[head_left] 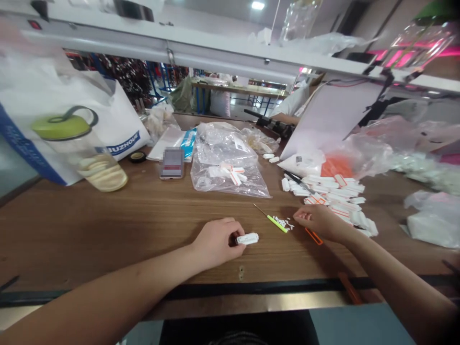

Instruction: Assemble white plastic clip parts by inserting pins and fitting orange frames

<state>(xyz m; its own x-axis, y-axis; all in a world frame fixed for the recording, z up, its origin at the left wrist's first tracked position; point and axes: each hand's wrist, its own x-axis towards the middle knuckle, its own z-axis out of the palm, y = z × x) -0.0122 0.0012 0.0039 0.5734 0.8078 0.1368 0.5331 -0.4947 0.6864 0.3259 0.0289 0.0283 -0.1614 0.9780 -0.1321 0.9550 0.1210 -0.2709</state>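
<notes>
My left hand (217,243) grips one end of a small white plastic housing (248,238) just above the brown table. My right hand (318,221) is closed, fingertips pinched together, beside a scatter of tiny white pieces (282,222); whatever may be between the fingertips is too small to make out. Between the hands lies a screwdriver (276,223) with a yellow-green handle. An orange rectangular frame (314,236) rests under my right wrist. Past that hand spreads a pile of white housings (347,194), some with orange frames.
A clear plastic bag (226,148) with white and orange parts lies mid-table. A phone (171,164), a bottle with a green lid (102,170) and a white paper bag (120,115) stand to the left. More plastic bags (433,220) are at right. A shelf (215,40) crosses above.
</notes>
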